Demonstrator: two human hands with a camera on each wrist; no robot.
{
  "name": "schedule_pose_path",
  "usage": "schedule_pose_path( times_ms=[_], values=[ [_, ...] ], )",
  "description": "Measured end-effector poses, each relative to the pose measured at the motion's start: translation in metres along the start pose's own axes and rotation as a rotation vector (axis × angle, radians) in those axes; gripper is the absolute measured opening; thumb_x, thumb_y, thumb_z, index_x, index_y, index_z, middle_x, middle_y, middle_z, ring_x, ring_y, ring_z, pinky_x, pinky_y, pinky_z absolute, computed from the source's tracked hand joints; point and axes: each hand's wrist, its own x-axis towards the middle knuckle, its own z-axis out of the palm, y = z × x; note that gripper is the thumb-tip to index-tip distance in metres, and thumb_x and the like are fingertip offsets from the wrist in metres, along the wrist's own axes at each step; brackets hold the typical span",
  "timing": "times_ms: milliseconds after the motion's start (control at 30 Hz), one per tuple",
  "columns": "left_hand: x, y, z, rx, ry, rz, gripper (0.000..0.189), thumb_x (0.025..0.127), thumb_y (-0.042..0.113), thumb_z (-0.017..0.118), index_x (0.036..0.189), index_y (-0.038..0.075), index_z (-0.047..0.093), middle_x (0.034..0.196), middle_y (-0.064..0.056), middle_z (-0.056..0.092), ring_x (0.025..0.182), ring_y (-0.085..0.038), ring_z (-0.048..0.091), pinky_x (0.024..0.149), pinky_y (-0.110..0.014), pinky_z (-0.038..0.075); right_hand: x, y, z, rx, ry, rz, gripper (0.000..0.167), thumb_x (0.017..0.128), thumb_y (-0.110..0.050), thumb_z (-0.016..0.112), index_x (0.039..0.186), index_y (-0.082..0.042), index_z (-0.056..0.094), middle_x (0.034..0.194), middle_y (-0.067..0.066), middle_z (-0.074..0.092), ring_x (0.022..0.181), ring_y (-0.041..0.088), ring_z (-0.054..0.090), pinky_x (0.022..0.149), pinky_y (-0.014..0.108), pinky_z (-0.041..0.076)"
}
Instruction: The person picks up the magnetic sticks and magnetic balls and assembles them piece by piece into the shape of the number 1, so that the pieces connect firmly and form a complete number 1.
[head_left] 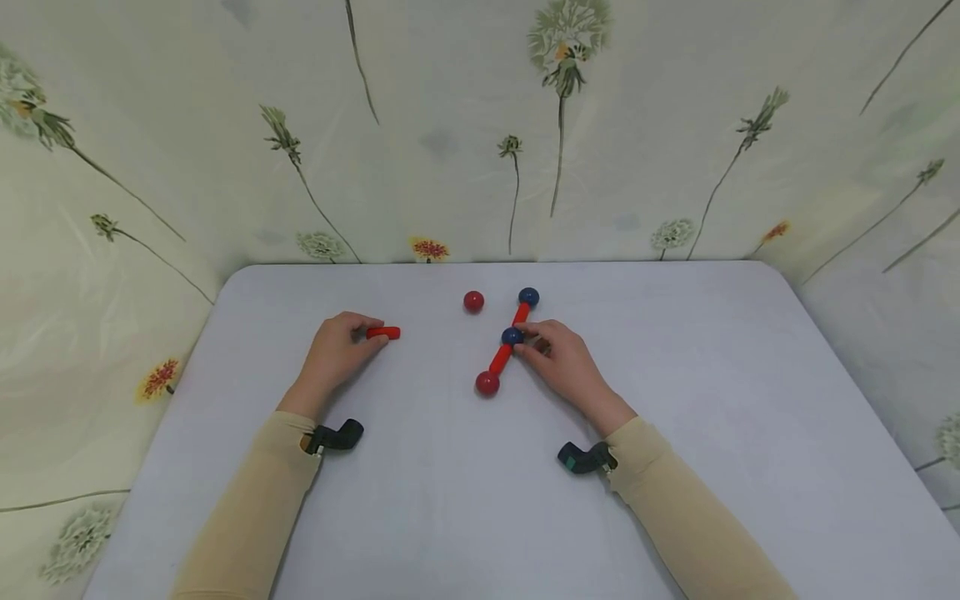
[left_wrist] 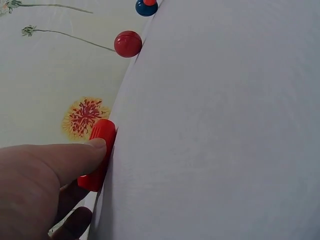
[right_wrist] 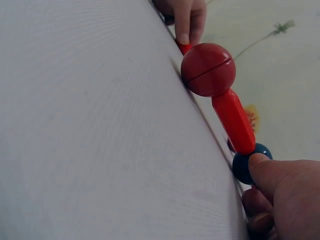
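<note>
Between thumb and fingers my left hand [head_left: 339, 350] pinches a short red rod [head_left: 384, 332] at the left of the table; the left wrist view shows the red rod [left_wrist: 100, 155] under the thumb. My right hand [head_left: 562, 362] pinches the middle blue ball [head_left: 512, 336] of a joined chain. From that ball one red rod [head_left: 501, 360] runs to a red ball [head_left: 487, 383] at the near end. Another red rod [head_left: 521, 314] leads to a second blue ball [head_left: 528, 297] at the far end. In the right wrist view the thumb presses the blue ball [right_wrist: 245, 167].
A loose red ball [head_left: 473, 302] lies near the table's back edge, left of the chain's far end. The table [head_left: 450, 500] has a white cover. Behind it hangs a flower-printed cloth [head_left: 450, 183]. Each wrist carries a black camera mount [head_left: 337, 435].
</note>
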Motion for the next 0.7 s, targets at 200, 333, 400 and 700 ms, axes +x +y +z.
schedule_pose_path(
  times_ms=[200,333,400,700],
  values=[
    [-0.001,0.003,-0.001,0.027,0.013,-0.001,0.030,0.090,0.027,0.074,0.113,0.008,0.072,0.111,-0.009,0.069,0.107,-0.027,0.058,0.094,-0.045,0.044,0.000,0.000,0.000,0.000,0.006,-0.012,0.039,0.093,-0.024,0.071,0.130,-0.016,0.065,0.113,0.001,0.063,0.091,0.014,0.060,0.081,0.034,0.052],
    [-0.003,0.003,0.000,0.062,0.016,0.003,0.035,0.090,0.028,0.074,0.119,0.008,0.070,0.113,-0.010,0.069,0.109,-0.028,0.058,0.095,-0.045,0.044,0.001,0.001,0.001,0.003,0.012,-0.019,0.038,0.093,-0.024,0.072,0.129,-0.016,0.065,0.113,0.001,0.063,0.091,0.014,0.061,0.081,0.034,0.052],
    [-0.005,0.003,0.001,0.069,0.018,0.010,0.037,0.090,0.028,0.074,0.121,0.008,0.070,0.111,-0.010,0.069,0.103,-0.028,0.059,0.089,-0.043,0.045,0.001,0.002,0.002,0.004,0.013,-0.019,0.038,0.093,-0.025,0.072,0.129,-0.017,0.065,0.114,0.001,0.063,0.091,0.014,0.061,0.081,0.034,0.052],
    [-0.021,0.014,0.004,-0.004,0.050,0.004,0.034,0.089,0.029,0.074,0.117,0.010,0.071,0.105,-0.007,0.066,0.089,-0.024,0.054,0.076,-0.039,0.043,0.001,0.001,0.001,0.008,0.009,0.001,0.038,0.093,-0.025,0.071,0.129,-0.017,0.065,0.115,0.002,0.063,0.092,0.015,0.061,0.083,0.036,0.052]
  ],
)
